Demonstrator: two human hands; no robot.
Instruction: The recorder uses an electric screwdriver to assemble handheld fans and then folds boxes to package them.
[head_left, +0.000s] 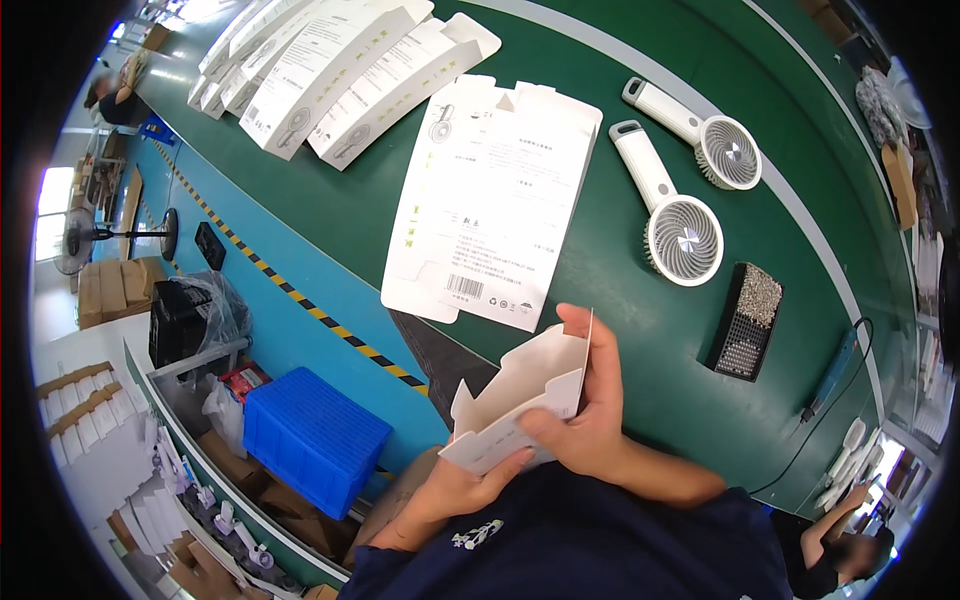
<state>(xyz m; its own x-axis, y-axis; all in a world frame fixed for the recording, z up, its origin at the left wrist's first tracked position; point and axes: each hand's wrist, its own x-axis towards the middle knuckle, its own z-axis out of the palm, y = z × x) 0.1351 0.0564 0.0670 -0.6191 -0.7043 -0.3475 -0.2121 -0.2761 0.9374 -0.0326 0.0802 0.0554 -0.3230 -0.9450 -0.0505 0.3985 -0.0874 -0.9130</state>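
Note:
A white cardboard box (497, 440), its top gaping and flaps standing up, is held close in front of my body. My left hand (468, 488) closes on its lower left end. My right hand (592, 405) grips the right end, thumb on the near panel and fingers behind the far edge. Just beyond lies a stack of flat printed cartons (485, 215) on the green table (640, 345). Two white handheld fans, a nearer one (684, 238) and a farther one (728, 150), rest to the right of the flat cartons.
Several formed white boxes (345, 80) stand at the far left. Rightward are a black tray of small pieces (745, 325) and a blue corded tool (838, 370). A blue crate (315, 440) sits left, below table height. Another person (845, 550) is at lower right.

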